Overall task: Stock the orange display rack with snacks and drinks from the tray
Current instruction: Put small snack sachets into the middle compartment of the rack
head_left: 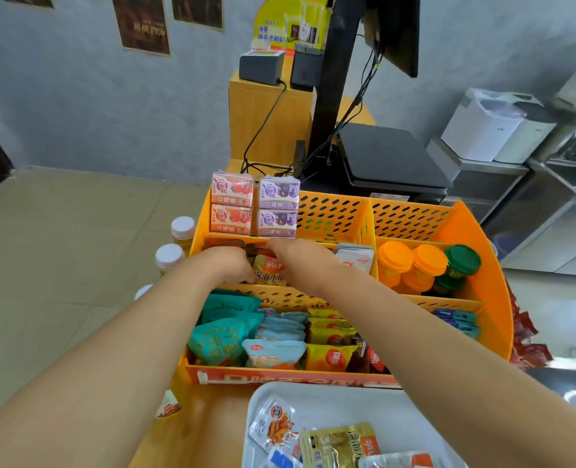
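Observation:
The orange display rack [489, 292] stands on the counter in three tiers. Both my hands reach into the left compartment of its middle tier. My left hand [229, 263] and my right hand [296, 256] curl around gold-and-orange snack packets [268, 273] standing there; their fingertips are hidden behind the packets. Red and purple drink cartons [256, 209] fill the back tier's left side. The white tray [333, 396] lies at the bottom, nearest me, and holds several snack packets [340, 442].
Orange and green capped jars [425, 265] sit in the middle tier's right compartment. Teal, blue and yellow packets [273, 339] fill the front tier. White-capped bottles [175, 243] stand left of the rack. A till with monitor [381, 153] is behind it.

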`<move>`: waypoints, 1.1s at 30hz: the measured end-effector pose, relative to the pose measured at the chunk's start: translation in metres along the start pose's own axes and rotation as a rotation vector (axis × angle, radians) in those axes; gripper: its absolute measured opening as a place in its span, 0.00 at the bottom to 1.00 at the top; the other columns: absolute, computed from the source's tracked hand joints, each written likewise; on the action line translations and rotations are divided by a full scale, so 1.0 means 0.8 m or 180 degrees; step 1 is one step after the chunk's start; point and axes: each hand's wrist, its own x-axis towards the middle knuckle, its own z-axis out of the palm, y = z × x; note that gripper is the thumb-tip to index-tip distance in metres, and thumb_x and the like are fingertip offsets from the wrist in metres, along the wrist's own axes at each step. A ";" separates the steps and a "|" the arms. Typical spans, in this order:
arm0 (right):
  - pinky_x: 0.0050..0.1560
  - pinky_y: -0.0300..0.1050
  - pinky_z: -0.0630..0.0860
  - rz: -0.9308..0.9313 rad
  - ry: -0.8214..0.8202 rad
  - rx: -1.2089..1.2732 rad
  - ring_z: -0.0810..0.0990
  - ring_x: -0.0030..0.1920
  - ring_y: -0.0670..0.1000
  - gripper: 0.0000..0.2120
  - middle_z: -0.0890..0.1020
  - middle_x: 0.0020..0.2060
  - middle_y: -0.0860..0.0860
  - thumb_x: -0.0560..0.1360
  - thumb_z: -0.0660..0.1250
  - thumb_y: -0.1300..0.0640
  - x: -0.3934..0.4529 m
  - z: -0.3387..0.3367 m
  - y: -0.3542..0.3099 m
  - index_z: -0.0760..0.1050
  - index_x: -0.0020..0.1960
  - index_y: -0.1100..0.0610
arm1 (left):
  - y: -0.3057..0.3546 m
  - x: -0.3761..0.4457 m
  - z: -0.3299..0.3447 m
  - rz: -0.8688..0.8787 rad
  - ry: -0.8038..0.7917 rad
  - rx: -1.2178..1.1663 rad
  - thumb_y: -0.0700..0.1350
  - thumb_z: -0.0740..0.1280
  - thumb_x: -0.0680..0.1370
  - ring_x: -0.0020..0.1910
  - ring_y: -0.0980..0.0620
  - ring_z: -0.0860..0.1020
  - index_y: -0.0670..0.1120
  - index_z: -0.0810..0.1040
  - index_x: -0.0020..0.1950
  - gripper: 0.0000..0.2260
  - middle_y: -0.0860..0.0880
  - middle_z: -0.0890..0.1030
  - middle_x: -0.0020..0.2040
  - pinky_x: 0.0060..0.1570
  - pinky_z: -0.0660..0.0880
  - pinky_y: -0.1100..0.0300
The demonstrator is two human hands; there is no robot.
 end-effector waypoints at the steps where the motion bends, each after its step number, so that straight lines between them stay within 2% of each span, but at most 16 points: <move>1: 0.41 0.52 0.80 -0.0029 0.0124 0.0000 0.80 0.49 0.57 0.19 0.80 0.53 0.53 0.73 0.69 0.62 -0.002 0.000 0.003 0.70 0.62 0.53 | 0.000 0.000 0.000 -0.0020 0.0000 -0.0007 0.52 0.69 0.75 0.43 0.51 0.74 0.51 0.73 0.51 0.10 0.50 0.75 0.44 0.45 0.71 0.55; 4: 0.46 0.52 0.80 -0.0126 0.0464 0.0269 0.79 0.53 0.56 0.25 0.77 0.60 0.53 0.73 0.72 0.60 -0.014 0.004 0.010 0.68 0.66 0.53 | 0.000 0.002 0.001 -0.0028 0.0024 -0.0053 0.53 0.70 0.74 0.42 0.51 0.74 0.50 0.74 0.51 0.11 0.50 0.76 0.45 0.44 0.71 0.55; 6: 0.41 0.46 0.78 -0.0057 0.0753 0.0455 0.79 0.51 0.56 0.24 0.75 0.60 0.53 0.72 0.71 0.63 -0.023 0.008 0.011 0.68 0.66 0.54 | 0.001 0.002 0.003 -0.0035 0.0050 -0.0089 0.54 0.70 0.74 0.42 0.51 0.74 0.50 0.74 0.51 0.11 0.50 0.76 0.45 0.43 0.71 0.55; 8: 0.33 0.39 0.70 0.0082 0.0931 0.0523 0.80 0.46 0.56 0.22 0.75 0.58 0.53 0.72 0.70 0.67 -0.030 0.014 0.010 0.70 0.63 0.55 | 0.000 0.003 0.005 -0.0037 0.0066 -0.0117 0.54 0.70 0.74 0.42 0.51 0.74 0.50 0.73 0.50 0.12 0.50 0.75 0.44 0.44 0.71 0.55; 10: 0.30 0.38 0.67 0.0167 0.0999 0.0427 0.81 0.42 0.56 0.20 0.76 0.55 0.54 0.71 0.69 0.70 -0.033 0.016 0.009 0.73 0.61 0.56 | 0.000 0.003 0.007 -0.0012 0.0082 -0.0124 0.54 0.70 0.74 0.40 0.52 0.73 0.51 0.72 0.50 0.12 0.50 0.75 0.43 0.44 0.71 0.55; 14: 0.29 0.42 0.71 0.0269 0.1270 0.0015 0.79 0.43 0.54 0.15 0.81 0.46 0.51 0.70 0.72 0.68 -0.034 0.012 0.004 0.80 0.54 0.55 | -0.002 0.003 0.009 0.0073 0.0138 -0.0128 0.55 0.70 0.74 0.39 0.53 0.73 0.51 0.72 0.49 0.11 0.51 0.76 0.43 0.41 0.70 0.56; 16: 0.28 0.42 0.69 0.0367 0.1411 -0.0172 0.76 0.45 0.52 0.12 0.82 0.41 0.48 0.69 0.74 0.65 -0.030 0.010 0.001 0.81 0.49 0.53 | -0.003 0.004 0.011 0.0116 0.0143 -0.0124 0.55 0.70 0.74 0.40 0.53 0.74 0.52 0.72 0.48 0.11 0.51 0.76 0.43 0.39 0.69 0.57; 19: 0.28 0.41 0.66 0.0654 0.1532 0.0054 0.76 0.41 0.51 0.11 0.81 0.37 0.49 0.70 0.72 0.66 -0.024 0.005 -0.005 0.82 0.46 0.52 | -0.005 0.005 0.012 0.0150 0.0146 -0.0137 0.55 0.70 0.74 0.41 0.53 0.74 0.53 0.72 0.48 0.10 0.51 0.77 0.44 0.36 0.68 0.58; 21: 0.29 0.42 0.70 0.0784 0.1625 0.0408 0.77 0.38 0.52 0.09 0.81 0.38 0.52 0.72 0.70 0.66 -0.020 0.001 -0.007 0.83 0.46 0.53 | -0.006 0.006 0.012 0.0164 0.0144 -0.0172 0.54 0.70 0.74 0.41 0.52 0.74 0.53 0.72 0.47 0.09 0.51 0.77 0.44 0.34 0.67 0.59; 24: 0.35 0.46 0.78 0.0758 0.1548 0.0612 0.79 0.39 0.54 0.08 0.81 0.41 0.54 0.76 0.67 0.64 -0.019 -0.002 -0.008 0.82 0.49 0.54 | -0.007 0.007 0.012 0.0156 0.0168 -0.0189 0.54 0.70 0.74 0.41 0.52 0.75 0.54 0.72 0.45 0.09 0.51 0.77 0.44 0.34 0.68 0.59; 27: 0.40 0.50 0.79 0.0640 0.1433 0.0606 0.80 0.45 0.55 0.08 0.82 0.47 0.54 0.77 0.64 0.64 -0.027 -0.003 -0.008 0.81 0.52 0.57 | -0.007 0.007 0.010 0.0147 0.0156 -0.0118 0.55 0.70 0.74 0.42 0.52 0.75 0.53 0.72 0.48 0.10 0.51 0.77 0.45 0.34 0.68 0.59; 30: 0.40 0.51 0.80 0.0906 0.1622 0.0972 0.81 0.44 0.54 0.09 0.82 0.50 0.53 0.77 0.63 0.66 -0.041 -0.006 -0.005 0.79 0.53 0.57 | -0.006 0.007 0.006 0.0080 0.0030 0.0040 0.55 0.69 0.74 0.41 0.52 0.73 0.52 0.71 0.50 0.11 0.51 0.75 0.44 0.39 0.70 0.57; 31: 0.40 0.50 0.80 0.1039 0.1535 0.0995 0.81 0.44 0.54 0.09 0.82 0.48 0.53 0.77 0.62 0.65 -0.046 -0.006 -0.003 0.79 0.52 0.57 | -0.004 0.007 0.005 0.0055 -0.0016 0.0121 0.55 0.68 0.75 0.41 0.52 0.73 0.52 0.70 0.51 0.11 0.51 0.75 0.44 0.42 0.70 0.56; 33: 0.42 0.50 0.81 0.1264 0.0986 0.0794 0.80 0.44 0.53 0.10 0.83 0.45 0.52 0.77 0.60 0.62 -0.052 -0.005 -0.001 0.80 0.51 0.55 | 0.000 0.008 0.005 0.0024 -0.0080 0.0311 0.54 0.66 0.76 0.40 0.52 0.72 0.51 0.70 0.51 0.10 0.51 0.74 0.44 0.44 0.70 0.55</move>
